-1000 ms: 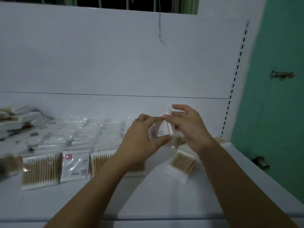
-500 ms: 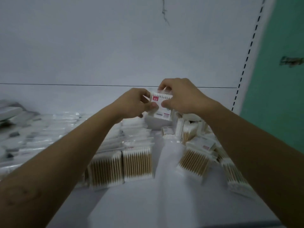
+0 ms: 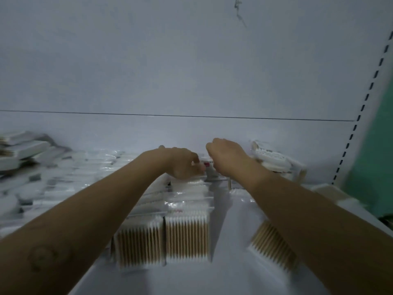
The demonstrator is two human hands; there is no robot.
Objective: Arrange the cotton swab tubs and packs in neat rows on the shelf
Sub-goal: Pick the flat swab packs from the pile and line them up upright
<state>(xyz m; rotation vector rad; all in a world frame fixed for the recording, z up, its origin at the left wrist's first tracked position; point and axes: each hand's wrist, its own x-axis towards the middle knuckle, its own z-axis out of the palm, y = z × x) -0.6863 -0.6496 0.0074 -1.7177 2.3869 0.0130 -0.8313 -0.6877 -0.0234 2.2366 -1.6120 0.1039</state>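
Left hand and right hand of a person meet at the back of a white shelf, with both bare forearms stretched across it. Between the hands stands a small white cotton swab pack with a red mark on its label, close to the back panel. The left hand's curled fingers and thumb pinch the pack's left edge. The right hand is curled over the pack's upper right part and seems to grip it too, though its fingertips are hidden behind the knuckles. The whole view is blurred.

Just in front of the held pack, a column of clear-wrapped packs runs toward the shelf's front edge. It ends in a pair of wooden-stemmed swab packs lying side by side and touching. A tilted swab pack lies near the right edge, partly under the right forearm. A loose heap of packs fills the back right corner. Rows of clear packs cover the left half, and flat white boxes are stacked at the back left.
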